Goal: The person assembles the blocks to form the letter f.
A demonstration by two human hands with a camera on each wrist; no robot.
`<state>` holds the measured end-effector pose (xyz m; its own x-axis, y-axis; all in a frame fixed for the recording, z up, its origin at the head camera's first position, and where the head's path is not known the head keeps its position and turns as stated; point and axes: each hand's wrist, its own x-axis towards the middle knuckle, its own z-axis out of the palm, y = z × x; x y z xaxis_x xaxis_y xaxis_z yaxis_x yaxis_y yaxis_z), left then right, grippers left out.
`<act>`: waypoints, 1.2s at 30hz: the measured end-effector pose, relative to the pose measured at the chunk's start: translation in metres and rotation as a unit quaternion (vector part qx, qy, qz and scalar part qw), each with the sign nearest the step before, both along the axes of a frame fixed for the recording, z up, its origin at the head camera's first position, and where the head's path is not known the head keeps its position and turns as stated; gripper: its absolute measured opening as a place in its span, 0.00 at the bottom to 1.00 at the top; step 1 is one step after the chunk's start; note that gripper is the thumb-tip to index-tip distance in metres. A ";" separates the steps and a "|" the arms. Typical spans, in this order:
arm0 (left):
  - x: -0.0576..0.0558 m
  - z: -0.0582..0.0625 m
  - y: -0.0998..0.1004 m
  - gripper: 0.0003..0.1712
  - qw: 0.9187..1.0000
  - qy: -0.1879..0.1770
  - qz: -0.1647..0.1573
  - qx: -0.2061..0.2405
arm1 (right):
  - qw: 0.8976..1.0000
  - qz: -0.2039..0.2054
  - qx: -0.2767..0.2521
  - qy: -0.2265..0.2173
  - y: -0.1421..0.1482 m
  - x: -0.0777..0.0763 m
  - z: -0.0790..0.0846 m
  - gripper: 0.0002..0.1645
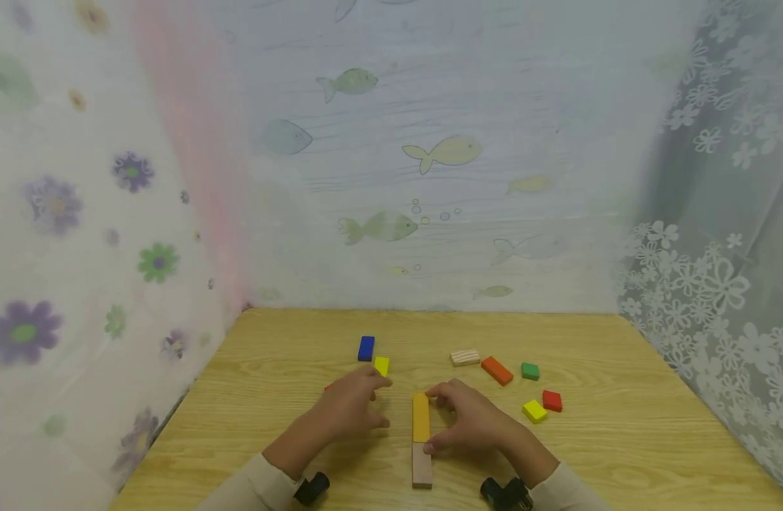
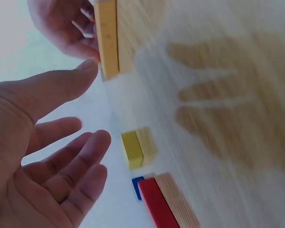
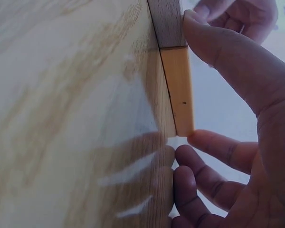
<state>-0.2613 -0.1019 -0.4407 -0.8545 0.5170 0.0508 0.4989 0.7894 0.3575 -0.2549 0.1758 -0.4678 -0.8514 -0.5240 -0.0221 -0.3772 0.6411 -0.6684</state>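
Observation:
An orange block (image 1: 420, 417) and a plain wooden block (image 1: 422, 465) lie end to end on the table. My right hand (image 1: 471, 419) spans the orange block from the right. Its index fingertip touches the orange block's far end, and its thumb rests by the joint, on the plain block's edge. My left hand (image 1: 348, 403) hovers to the left of the two blocks, fingers loosely apart, holding nothing. Beyond it are a yellow block (image 1: 381, 366) and a blue block (image 1: 366, 348). A red block (image 2: 157, 203) shows in the left wrist view, mostly hidden by that hand in the head view.
Right of the hands lie a striped wooden block (image 1: 464, 357), an orange-red block (image 1: 497, 370), a green block (image 1: 529, 371), a small red block (image 1: 552, 401) and another yellow block (image 1: 534, 411). Patterned curtains border the wooden table (image 1: 289, 341) behind and on both sides.

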 end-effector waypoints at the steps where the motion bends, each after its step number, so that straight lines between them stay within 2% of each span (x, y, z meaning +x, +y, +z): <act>1: -0.003 0.000 -0.001 0.39 1.000 0.002 0.003 0.006 | 1.000 0.001 -0.001 0.000 0.000 0.000 0.000 0.50; 6: -0.017 -0.002 -0.007 0.40 0.999 0.013 0.016 0.044 | 1.000 0.002 -0.004 0.000 -0.001 0.000 0.001 0.50; 11: -0.028 -0.002 -0.013 0.40 0.998 0.008 0.019 0.059 | 1.000 0.003 -0.004 -0.001 -0.001 0.000 0.000 0.50; 19: -0.049 -0.001 -0.016 0.42 0.994 -0.047 0.033 0.088 | 1.000 0.005 -0.003 -0.001 -0.001 0.000 0.002 0.50; 28: -0.076 -0.010 -0.021 0.47 0.991 -0.091 0.030 0.099 | 1.000 0.003 -0.005 -0.005 0.000 0.001 0.003 0.49; 33: -0.086 -0.013 -0.025 0.48 0.989 -0.103 0.026 0.106 | 1.000 0.003 -0.005 -0.004 0.000 0.002 0.002 0.49; 36: -0.090 -0.012 -0.027 0.48 0.983 -0.124 0.020 0.132 | 1.000 0.004 -0.002 0.003 0.000 0.002 0.002 0.49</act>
<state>-0.3513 -0.1289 -0.4528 -0.8768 0.4797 -0.0347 0.3408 0.6705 0.6590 -0.2526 0.1760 -0.4657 -0.8478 -0.5301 -0.0162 -0.3851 0.6362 -0.6685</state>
